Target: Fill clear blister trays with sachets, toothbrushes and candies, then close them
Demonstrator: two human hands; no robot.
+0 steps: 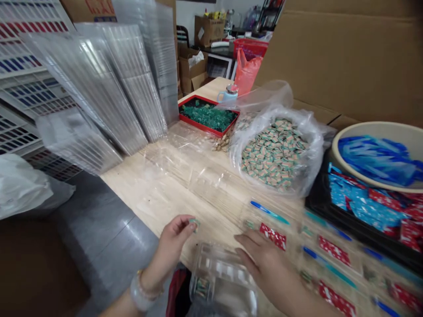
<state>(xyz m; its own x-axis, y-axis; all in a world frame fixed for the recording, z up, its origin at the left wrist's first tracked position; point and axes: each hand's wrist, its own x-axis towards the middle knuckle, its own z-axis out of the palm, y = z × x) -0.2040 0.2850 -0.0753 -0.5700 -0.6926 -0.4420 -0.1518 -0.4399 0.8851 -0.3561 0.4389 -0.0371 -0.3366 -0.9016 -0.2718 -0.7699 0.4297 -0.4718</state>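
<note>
My left hand (176, 235) is pinched on a small green-and-tan packet (194, 223), above the near edge of the wooden table. My right hand (264, 259) has its fingers stretched out flat, over the right side of a clear plastic box (228, 264); whether it touches the box is hard to tell. Inside the box, at its left end, lies a small green-and-tan piece (202, 286). To the right of that hand are clear trays holding blue-and-teal pens (269, 212) and red patterned packets (273, 236). Beyond them stands a plastic bag (317, 145) full of small green-and-tan packets (277, 152).
Stacks of clear plastic trays (95, 83) lean at the left, beside white crates (23, 88). A red-rimmed tray (228, 130) of green pieces sits farther back, near a light blue mug (228, 94). At right are a cream basin (340, 149) and a black bin (319, 204) of packets.
</note>
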